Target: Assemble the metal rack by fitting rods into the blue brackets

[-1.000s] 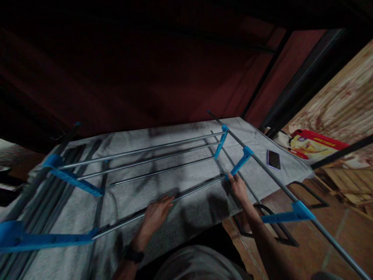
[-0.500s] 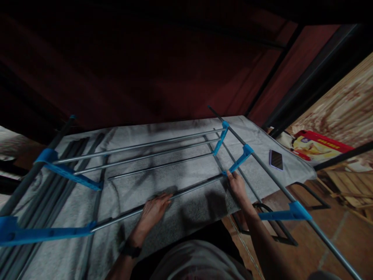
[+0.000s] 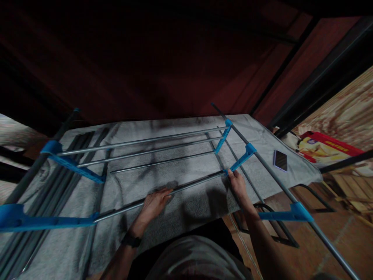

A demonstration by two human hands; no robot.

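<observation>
Both hands grip the nearest metal rod [image 3: 192, 183] above the grey towel [image 3: 180, 210]: left hand [image 3: 154, 203] fingers curled around it, right hand [image 3: 237, 183] pinching its end at a blue bracket [image 3: 241, 160]. A phone [image 3: 281, 160] lies beyond the bracket.

Both forearms are bare, with no sleeve reaching the wrists. A dark band, like a watch or bracelet [image 3: 131, 241], circles the wrist just behind the left hand [image 3: 154, 203]. The right hand [image 3: 239, 186] wears nothing that shows; its wrist is plain. Below and between the hands, a grey garment covers the torso, with a darker piece of clothing just beyond it.
</observation>
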